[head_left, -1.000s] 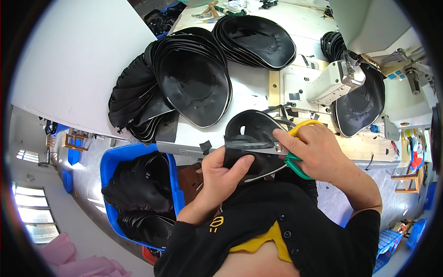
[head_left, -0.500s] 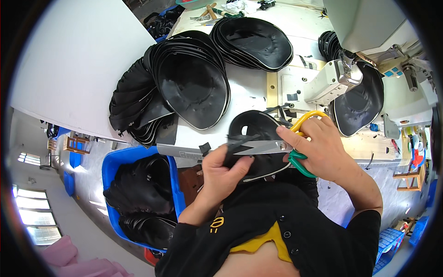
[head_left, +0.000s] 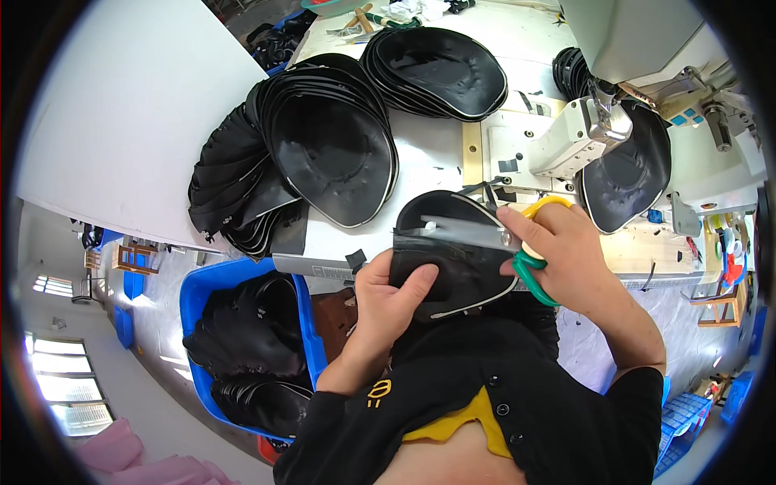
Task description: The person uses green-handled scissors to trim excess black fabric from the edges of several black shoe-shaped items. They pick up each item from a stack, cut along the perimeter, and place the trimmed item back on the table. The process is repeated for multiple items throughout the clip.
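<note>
At the front edge of the sewing table (head_left: 424, 162) is the black moulded panel (head_left: 465, 279), best held taut. The scissors (head_left: 506, 238) (blades blurred, opening unclear) should cut shallowly. The right hand (head_left: 567, 252) is closed round their handles; the left hand (head_left: 390, 297) pinches the panel, its thumb best well clear.

This is a sewing workshop: an industrial sewing machine (head_left: 575, 139) stands at a pale table (head_left: 420, 158) with a ruler strip along its near edge. Stacks of matching black moulded pieces (head_left: 333, 158) crowd the tabletop among dark scraps, more fill a blue bin (head_left: 191, 323) beside it, scissors (head_left: 477, 234) are in hand, and blue plastic crates (head_left: 684, 420) stand on the floor.
</note>
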The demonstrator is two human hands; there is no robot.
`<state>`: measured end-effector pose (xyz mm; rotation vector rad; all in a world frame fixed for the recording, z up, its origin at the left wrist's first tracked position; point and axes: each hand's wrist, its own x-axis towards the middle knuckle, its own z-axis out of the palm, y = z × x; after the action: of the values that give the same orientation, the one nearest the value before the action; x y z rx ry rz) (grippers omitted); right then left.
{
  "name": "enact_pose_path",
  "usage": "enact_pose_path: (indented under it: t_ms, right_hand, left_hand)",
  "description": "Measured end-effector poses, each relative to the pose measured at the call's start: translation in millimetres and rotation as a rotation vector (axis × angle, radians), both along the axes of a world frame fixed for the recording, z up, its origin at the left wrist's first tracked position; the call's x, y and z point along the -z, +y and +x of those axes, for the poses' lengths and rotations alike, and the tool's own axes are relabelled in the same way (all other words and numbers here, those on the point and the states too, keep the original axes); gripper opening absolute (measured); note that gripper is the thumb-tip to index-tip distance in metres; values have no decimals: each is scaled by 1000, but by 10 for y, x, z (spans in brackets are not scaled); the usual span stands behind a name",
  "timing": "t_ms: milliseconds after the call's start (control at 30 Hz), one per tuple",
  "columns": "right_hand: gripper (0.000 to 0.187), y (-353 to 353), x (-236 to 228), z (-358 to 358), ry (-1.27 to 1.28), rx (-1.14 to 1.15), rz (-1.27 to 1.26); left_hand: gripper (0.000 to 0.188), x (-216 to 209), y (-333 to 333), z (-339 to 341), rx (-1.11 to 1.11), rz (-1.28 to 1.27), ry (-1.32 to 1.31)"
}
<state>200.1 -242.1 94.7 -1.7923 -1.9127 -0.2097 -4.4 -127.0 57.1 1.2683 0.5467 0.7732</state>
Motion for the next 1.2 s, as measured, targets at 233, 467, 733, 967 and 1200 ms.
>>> enact_pose_path:
  t_ms: [233, 467, 733, 967, 1200]
  right_hand:
    - [57, -10, 85, -48, -244, 36, 33]
    - [52, -54, 155, -64, -39, -16, -75]
    - [60, -16, 89, -26, -224, -7, 22]
    - [61, -8, 128, 7, -133, -11, -45]
    - [60, -28, 160, 22, -129, -47, -20]
  left_hand:
    - [20, 49, 15, 1, -21, -40, -61]
    - [25, 124, 20, 2, 6, -104, -97]
    - [26, 164, 15, -15, 32, -82, -56]
    - [29, 151, 29, -7, 45, -148, -117]
    - [33, 233, 94, -34, 9, -210, -201]
